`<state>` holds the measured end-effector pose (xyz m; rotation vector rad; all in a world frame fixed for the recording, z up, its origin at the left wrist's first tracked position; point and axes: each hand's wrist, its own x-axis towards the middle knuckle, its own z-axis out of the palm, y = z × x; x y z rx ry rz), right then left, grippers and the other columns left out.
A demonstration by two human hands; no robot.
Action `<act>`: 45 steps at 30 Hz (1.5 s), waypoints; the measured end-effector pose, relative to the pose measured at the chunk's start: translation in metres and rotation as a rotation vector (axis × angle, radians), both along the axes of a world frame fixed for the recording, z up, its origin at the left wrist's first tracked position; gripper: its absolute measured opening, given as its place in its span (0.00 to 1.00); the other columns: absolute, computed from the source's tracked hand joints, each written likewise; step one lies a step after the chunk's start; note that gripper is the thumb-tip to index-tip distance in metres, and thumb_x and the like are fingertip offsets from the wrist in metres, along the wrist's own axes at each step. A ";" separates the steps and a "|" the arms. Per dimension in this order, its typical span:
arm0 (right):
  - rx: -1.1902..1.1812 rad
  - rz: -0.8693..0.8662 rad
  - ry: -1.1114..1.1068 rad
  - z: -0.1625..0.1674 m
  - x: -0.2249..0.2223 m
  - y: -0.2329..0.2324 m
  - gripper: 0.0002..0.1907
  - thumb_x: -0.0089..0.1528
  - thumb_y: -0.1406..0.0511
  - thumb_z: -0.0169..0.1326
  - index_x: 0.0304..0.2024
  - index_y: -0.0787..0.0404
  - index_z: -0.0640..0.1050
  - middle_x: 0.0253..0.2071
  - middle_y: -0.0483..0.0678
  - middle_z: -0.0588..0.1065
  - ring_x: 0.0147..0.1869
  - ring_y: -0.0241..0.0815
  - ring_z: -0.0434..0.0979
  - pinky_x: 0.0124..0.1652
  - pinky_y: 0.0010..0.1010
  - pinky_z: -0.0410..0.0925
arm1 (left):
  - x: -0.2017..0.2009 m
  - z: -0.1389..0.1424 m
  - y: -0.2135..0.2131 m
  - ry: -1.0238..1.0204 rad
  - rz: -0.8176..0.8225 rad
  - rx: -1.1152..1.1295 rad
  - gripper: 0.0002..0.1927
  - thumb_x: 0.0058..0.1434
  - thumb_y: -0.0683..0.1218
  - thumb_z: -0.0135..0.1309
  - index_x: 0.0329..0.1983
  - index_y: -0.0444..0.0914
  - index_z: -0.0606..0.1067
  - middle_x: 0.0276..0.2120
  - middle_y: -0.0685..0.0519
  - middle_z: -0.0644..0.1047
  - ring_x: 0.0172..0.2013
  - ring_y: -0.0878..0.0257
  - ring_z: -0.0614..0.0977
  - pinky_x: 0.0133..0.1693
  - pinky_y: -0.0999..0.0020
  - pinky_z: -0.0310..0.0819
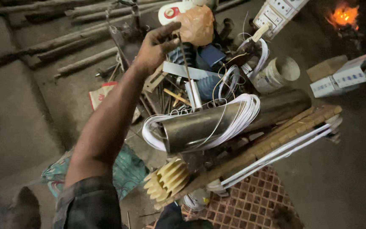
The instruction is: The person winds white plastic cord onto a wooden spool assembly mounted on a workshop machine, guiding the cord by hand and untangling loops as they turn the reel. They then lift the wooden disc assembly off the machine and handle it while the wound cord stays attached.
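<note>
Outdoors, left hand (155,46) fingers pinch a thin rod (186,68) above cluttered dirt ground (352,178)

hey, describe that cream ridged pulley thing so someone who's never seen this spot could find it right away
Start at the big metal cylinder wrapped in loops of white wire mid-scene. Just below its near end, beside the long wooden frame, sits the stepped pulley. It alone is cream-coloured with stacked ridges.
</note>
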<state>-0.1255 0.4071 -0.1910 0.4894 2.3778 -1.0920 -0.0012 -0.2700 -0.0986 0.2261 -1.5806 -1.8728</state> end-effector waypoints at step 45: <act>-0.746 0.351 1.023 0.139 0.027 0.205 0.08 0.74 0.69 0.52 0.52 0.65 0.81 0.27 0.43 0.72 0.26 0.28 0.64 0.27 0.22 0.60 | 0.086 -0.064 0.612 -0.148 0.060 0.584 0.24 0.63 0.35 0.55 0.62 0.33 0.68 0.40 0.45 0.81 0.40 0.57 0.83 0.43 0.60 0.80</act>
